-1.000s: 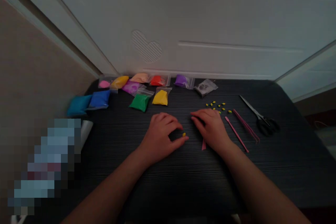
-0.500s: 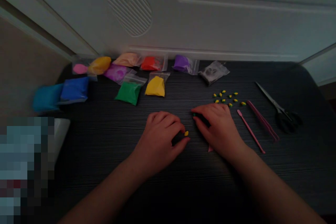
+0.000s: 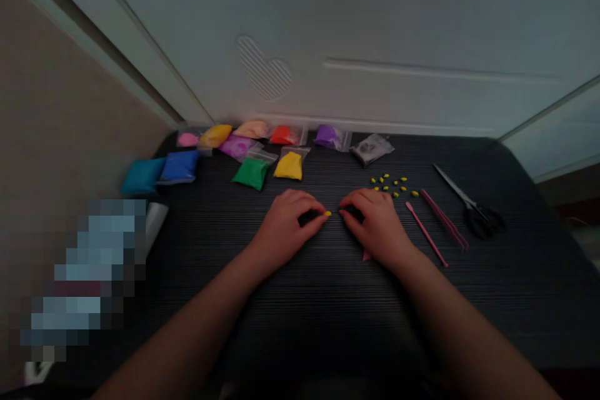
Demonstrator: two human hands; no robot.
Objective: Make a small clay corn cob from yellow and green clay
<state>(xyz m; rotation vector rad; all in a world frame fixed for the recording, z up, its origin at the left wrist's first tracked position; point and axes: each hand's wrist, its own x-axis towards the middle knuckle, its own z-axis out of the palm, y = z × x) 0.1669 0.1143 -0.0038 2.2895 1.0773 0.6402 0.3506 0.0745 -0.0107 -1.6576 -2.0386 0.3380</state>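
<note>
My left hand (image 3: 291,220) pinches a small yellow clay piece (image 3: 327,214) between thumb and index fingertip. Just across from it, my right hand (image 3: 371,215) has its thumb and index finger close together. A tiny green clay piece showed there a moment ago, but it is barely discernible now. Behind my right hand lie several small yellow-and-green clay pieces (image 3: 395,182) in a loose group. Partly covered by that hand is a flat pink thing (image 3: 366,255); its kind cannot be made out.
Right of my right hand lie a pink modelling tool (image 3: 426,234), pink tweezers (image 3: 444,220) and black-handled scissors (image 3: 469,203). Clay bags, including green (image 3: 250,173), yellow (image 3: 289,165) and blue (image 3: 180,166), line the back near a white panel (image 3: 398,25). A blurred-out object (image 3: 89,269) stands left.
The view has shifted and shows more of the table. My left thumb and index finger have closed on the yellow piece, and both hands' fingertips are at about the same level.
</note>
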